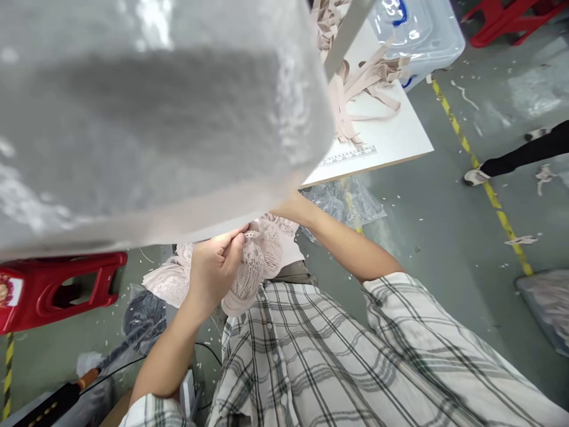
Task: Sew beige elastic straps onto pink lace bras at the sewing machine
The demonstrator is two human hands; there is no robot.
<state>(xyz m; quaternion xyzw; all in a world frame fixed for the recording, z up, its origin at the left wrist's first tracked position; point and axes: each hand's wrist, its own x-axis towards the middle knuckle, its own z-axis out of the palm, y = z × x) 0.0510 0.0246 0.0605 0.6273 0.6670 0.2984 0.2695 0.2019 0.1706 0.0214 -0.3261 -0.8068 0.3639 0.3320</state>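
My left hand (pixel 217 265) is closed in a pinch, thumb against fingers, on the edge of pale pink lace fabric (pixel 255 267). The lace is gathered in rounded, scalloped folds and hangs in front of my shirt, with more of it spreading to the left below my wrist. My right hand (pixel 287 204) reaches in from the right, close to the upper end of the lace. Its fingers are hidden behind a large, blurred grey-white body (pixel 169 118) that fills the upper left and overhangs both hands.
A white tabletop (pixel 400 133) at upper right bears pale pink fabric strips (pixel 351 98) and a printed ruler scale (pixel 351 155). Beyond it stands a clear plastic box (pixel 427 35). A red stool (pixel 84 284) is at left. Clear plastic sheeting (pixel 344 204) lies below the table; someone's leg (pixel 524 151) shows at right.
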